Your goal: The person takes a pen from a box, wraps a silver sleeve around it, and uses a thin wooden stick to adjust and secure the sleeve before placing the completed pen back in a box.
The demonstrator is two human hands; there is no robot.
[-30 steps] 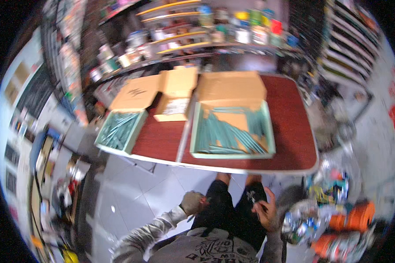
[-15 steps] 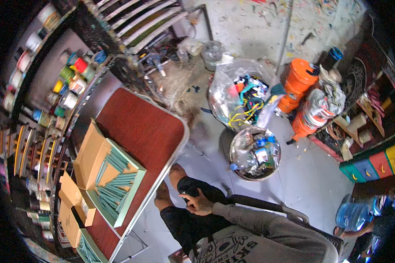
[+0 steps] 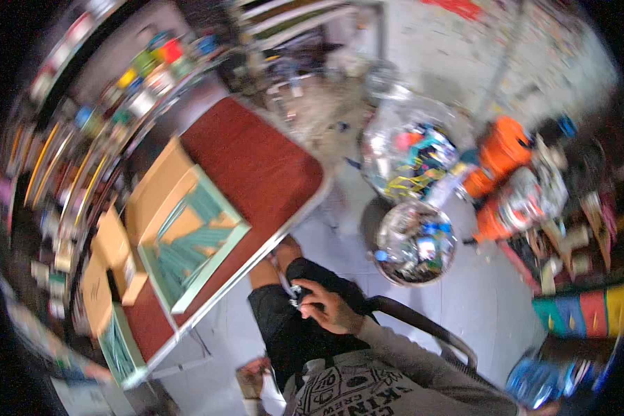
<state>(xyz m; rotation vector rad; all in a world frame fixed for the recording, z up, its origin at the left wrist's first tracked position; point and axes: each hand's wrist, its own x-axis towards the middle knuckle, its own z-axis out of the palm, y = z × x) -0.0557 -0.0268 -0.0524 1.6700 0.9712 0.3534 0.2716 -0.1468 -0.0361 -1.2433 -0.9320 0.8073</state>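
My right hand [image 3: 328, 308] is over my lap, in front of the dark shorts. Its thumb and fingers curl around a small black-and-white thing [image 3: 296, 298] that blur keeps me from making out. Low beside my thigh is my left hand [image 3: 253, 376], its fingers bent inward and smeared; whether anything is in it cannot be told. To the left, an open carton [image 3: 225, 236] with a pale green edge sits on a red-topped table [image 3: 256, 149]. Many green pencil-like sticks [image 3: 187, 260] lie loose in the carton. Neither hand touches them.
A second open carton [image 3: 121, 340] holds similar sticks. Shelves of paint pots [image 3: 142, 104] line the left. On the floor ahead are a round bin of bottles and scraps [image 3: 416, 277], a plastic bag of scraps [image 3: 388, 152] and orange containers [image 3: 503, 149]. Colored drawers [image 3: 593, 312] stand right.
My view has swung, with the table and cartons now lower and further left. My left hand has come into sight beside my thigh. The right hand remains over my lap.
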